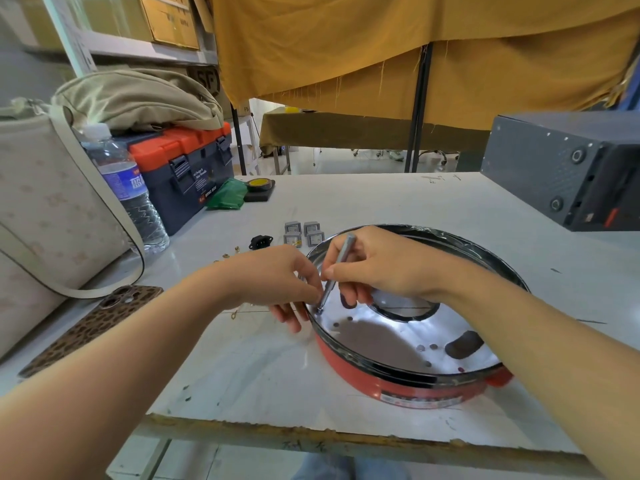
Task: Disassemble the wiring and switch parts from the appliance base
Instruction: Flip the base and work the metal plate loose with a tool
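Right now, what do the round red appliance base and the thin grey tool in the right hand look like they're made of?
Round red appliance base: likely painted metal outside; the inside is bare shiny metal, mirroring light. Thin grey tool in the right hand: apparently steel, with a dull sheen.

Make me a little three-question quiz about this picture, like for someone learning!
1. True or false: the right hand holds the thin metal tool.
2. What colour is the outer wall of the appliance base?
3. The grey switches lie: A) inside the base, B) on the table behind the base, C) on the toolbox.

Key: 1 true; 2 red; 3 B.
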